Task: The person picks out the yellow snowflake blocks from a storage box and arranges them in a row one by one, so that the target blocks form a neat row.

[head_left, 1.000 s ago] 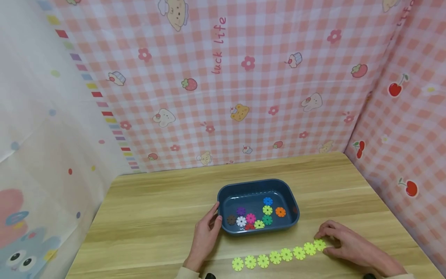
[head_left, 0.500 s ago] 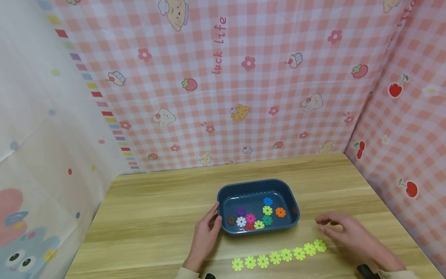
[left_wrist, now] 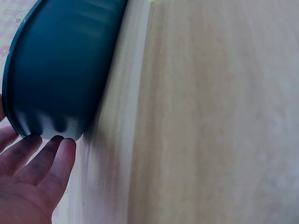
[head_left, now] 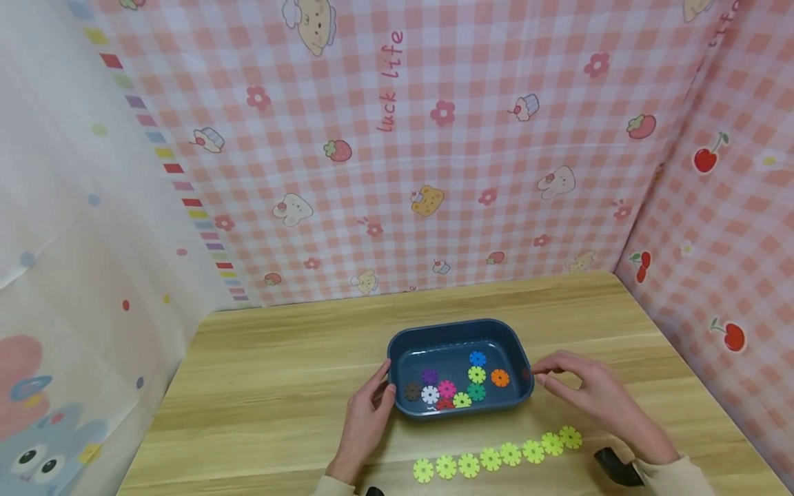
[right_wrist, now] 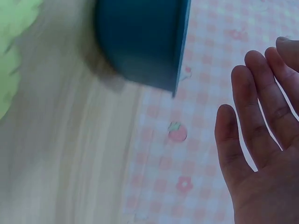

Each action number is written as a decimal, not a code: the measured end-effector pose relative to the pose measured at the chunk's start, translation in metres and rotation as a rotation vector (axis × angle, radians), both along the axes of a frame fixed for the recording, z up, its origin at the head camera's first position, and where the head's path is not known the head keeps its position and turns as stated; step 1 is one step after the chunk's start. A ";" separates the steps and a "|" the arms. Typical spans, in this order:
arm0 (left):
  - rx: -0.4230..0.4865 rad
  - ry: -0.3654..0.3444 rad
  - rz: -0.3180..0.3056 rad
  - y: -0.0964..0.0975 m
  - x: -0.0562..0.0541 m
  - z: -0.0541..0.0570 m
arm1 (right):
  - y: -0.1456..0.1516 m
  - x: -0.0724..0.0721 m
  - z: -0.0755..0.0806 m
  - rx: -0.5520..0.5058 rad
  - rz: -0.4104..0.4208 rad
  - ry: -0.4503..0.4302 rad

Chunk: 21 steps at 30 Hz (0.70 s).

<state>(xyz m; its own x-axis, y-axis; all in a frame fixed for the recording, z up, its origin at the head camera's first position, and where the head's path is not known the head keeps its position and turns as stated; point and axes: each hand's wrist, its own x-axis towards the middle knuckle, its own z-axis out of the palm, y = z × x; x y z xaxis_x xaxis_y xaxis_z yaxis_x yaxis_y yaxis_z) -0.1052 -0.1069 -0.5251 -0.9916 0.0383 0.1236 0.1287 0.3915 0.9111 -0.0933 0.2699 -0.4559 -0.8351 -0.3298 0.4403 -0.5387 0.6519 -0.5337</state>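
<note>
My left hand (head_left: 362,418) touches the left end of a dark blue plastic basin (head_left: 459,412), its fingertips (left_wrist: 68,145) against the outer wall. Several small, colourful notched flower discs lie inside the basin, among them a blue one (head_left: 477,359), an orange one (head_left: 500,377) and a white one (head_left: 430,395). My right hand (head_left: 592,393) hovers just beside the basin's right end, its fingers (right_wrist: 244,93) extended and holding nothing. In front of the basin, several yellow-green flower discs (head_left: 510,454) form a row that rises slightly to the right.
The basin stands on a wood-grain table (head_left: 279,386). Behind it hangs a pink checked cloth (head_left: 347,227). A second checked cloth (head_left: 701,255) borders the right side, and a white dotted cloth (head_left: 143,241) the left.
My right hand has let go of the rightmost yellow-green disc in the row and moved up and left to the basin's right end. The left hand has stayed in place.
</note>
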 end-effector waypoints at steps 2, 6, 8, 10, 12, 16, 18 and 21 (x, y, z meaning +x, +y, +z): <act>0.000 0.000 -0.001 0.000 0.000 0.000 | -0.007 -0.003 0.001 -0.002 0.016 0.013; 0.002 0.004 -0.004 0.000 -0.001 0.000 | -0.020 -0.009 0.003 -0.012 0.060 0.020; 0.002 0.003 -0.004 0.000 0.000 0.000 | -0.025 -0.012 0.003 -0.015 0.086 0.016; -0.003 0.003 -0.003 0.000 0.000 0.000 | -0.030 -0.016 0.002 -0.017 0.110 0.012; -0.005 -0.001 0.001 0.000 0.000 0.000 | -0.035 -0.019 0.002 -0.013 0.131 0.004; -0.013 0.002 0.001 0.000 0.000 0.000 | -0.043 -0.026 0.001 -0.013 0.169 -0.021; -0.016 0.005 0.000 0.000 0.000 0.000 | -0.047 -0.028 0.001 -0.009 0.185 -0.041; -0.014 0.007 0.001 0.000 0.000 0.000 | -0.051 -0.033 -0.001 0.006 0.220 -0.074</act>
<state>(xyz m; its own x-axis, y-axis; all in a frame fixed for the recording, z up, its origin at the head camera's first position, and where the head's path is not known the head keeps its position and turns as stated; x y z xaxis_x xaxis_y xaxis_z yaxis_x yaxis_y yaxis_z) -0.1048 -0.1067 -0.5248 -0.9908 0.0395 0.1297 0.1346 0.4046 0.9046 -0.1265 0.2191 -0.4569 -0.7729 -0.5098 0.3778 -0.6276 0.5263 -0.5737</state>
